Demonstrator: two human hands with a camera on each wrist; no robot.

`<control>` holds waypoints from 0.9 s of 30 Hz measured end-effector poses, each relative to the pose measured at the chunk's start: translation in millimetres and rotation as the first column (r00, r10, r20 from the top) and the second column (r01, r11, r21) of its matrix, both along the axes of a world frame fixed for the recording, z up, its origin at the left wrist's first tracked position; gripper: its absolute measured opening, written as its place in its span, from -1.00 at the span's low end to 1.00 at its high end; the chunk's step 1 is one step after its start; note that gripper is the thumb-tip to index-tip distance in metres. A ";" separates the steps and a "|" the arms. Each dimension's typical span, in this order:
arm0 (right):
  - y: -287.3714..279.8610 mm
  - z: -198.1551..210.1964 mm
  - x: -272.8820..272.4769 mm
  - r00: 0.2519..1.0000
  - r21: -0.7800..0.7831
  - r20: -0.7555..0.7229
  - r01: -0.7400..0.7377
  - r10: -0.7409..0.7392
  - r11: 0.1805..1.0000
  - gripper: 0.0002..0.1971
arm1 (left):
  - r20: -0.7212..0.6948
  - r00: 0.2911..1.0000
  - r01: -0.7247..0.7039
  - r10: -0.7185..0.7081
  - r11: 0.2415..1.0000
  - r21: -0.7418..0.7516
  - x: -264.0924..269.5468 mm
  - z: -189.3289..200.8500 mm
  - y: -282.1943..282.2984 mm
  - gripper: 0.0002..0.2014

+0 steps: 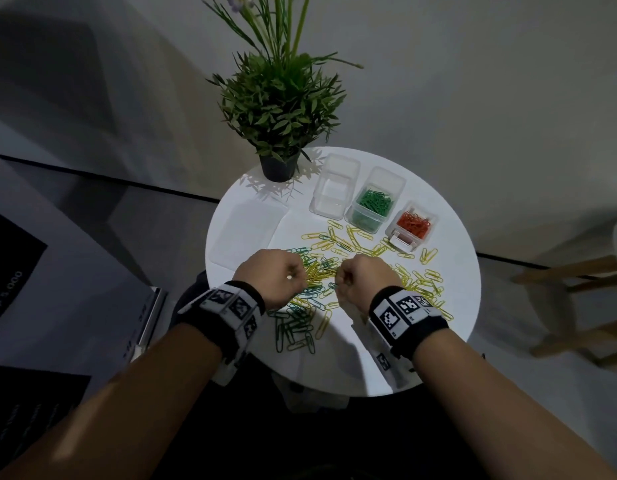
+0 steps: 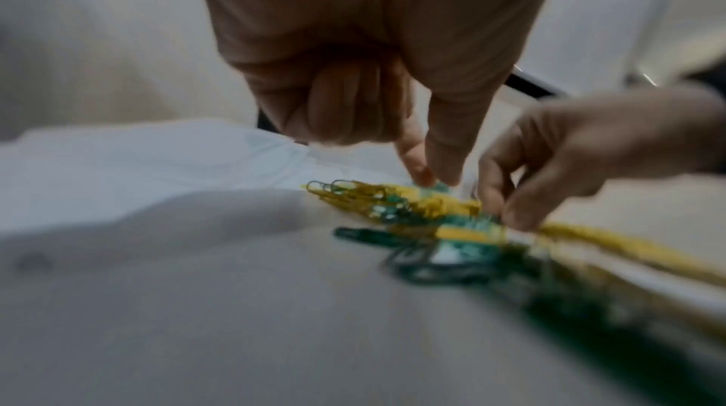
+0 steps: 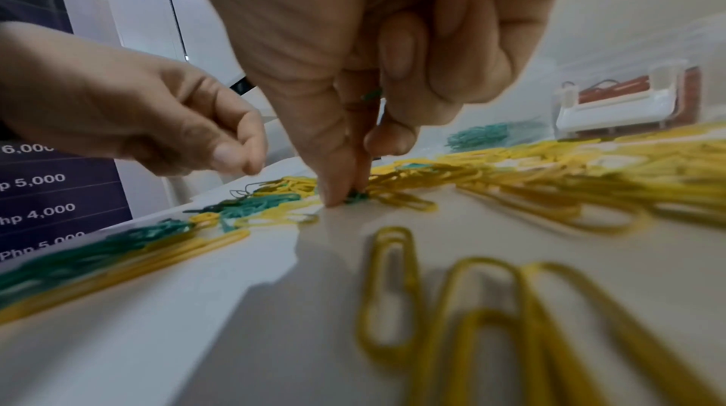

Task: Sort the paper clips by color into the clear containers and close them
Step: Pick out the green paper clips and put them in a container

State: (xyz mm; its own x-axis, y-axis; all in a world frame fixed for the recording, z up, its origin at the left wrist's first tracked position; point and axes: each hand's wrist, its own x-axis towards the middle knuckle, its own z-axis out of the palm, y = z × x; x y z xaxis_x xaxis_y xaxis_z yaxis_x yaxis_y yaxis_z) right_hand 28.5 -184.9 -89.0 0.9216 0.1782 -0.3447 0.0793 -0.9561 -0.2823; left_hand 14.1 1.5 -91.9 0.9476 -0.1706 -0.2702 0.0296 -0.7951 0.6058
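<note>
- Yellow paper clips (image 1: pixel 355 242) strewn loose over the middle and right of the tabletop, mixed with green paper clips (image 1: pixel 295 327) bunched near and left.
- Empty clear container (image 1: pixel 335 185) standing open, far side.
- Just right of it, second clear container (image 1: pixel 376 202), open, heaped with green clips.
- Further right, smaller container (image 1: pixel 412 225) holding red clips, white latch facing near.
- Clear flat lids (image 1: pixel 246 230) lying left of the heap.

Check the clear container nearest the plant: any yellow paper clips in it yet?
No. The clear plastic container beside the potted plant holds nothing; yellow paper clips lie on the table.
</note>
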 end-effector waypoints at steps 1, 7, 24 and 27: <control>-1.6 -0.1 -0.3 1.000 -0.007 0.007 -0.001 0.001 1.000 -0.86 | 0.034 0.996 0.076 -0.080 0.989 0.126 0.4 1.0 -2.7 -0.92; -15.9 1.6 -3.6 1.000 0.008 0.009 0.020 -0.020 1.000 -0.85 | 0.114 0.952 0.229 -0.286 0.906 0.355 10.7 4.1 -18.3 -0.90; -4.5 -8.0 26.0 0.808 0.645 -0.469 0.589 -0.356 0.487 -0.60 | -0.569 0.818 -0.538 0.082 0.458 -0.707 12.7 0.5 -0.8 -0.73; -4.4 -1.6 31.8 0.751 0.634 -0.582 0.659 -0.312 0.403 -0.62 | -0.623 0.779 -0.620 0.072 0.237 -0.748 10.1 0.4 -1.9 -0.66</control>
State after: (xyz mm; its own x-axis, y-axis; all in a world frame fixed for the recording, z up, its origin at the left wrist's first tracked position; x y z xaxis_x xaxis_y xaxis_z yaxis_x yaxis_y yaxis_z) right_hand 60.4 -189.3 -90.6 0.7967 0.0812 -0.5988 -0.5814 -0.1676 -0.7962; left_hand 24.3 -0.4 -91.5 0.8186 -0.2342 -0.5244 0.5728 0.4006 0.7152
